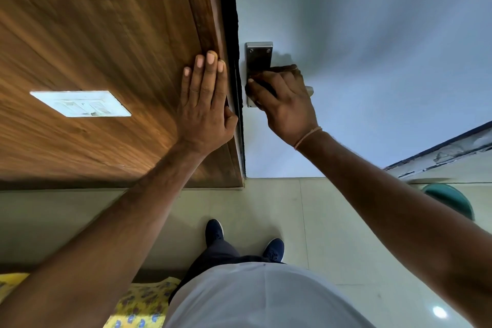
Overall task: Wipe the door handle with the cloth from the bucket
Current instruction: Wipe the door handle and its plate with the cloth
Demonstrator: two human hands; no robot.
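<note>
The left hand (205,104) lies flat, fingers spread, on the wooden panel (101,42) beside the dark door gap. The right hand (282,104) is closed around the metal door handle (308,90), pressing a dark cloth (262,80) against it and the steel backplate (258,57) on the pale door (372,34). A white switch plate (81,104) sits on the panel. Below, dark shoes (214,231) stand on the tiled floor (319,221); a green bucket (450,198) shows at right.

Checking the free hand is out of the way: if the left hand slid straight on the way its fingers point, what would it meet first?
Nothing close: the left hand lies flat on the wood panel, and bare panel runs ahead to the picture's edge.
</note>
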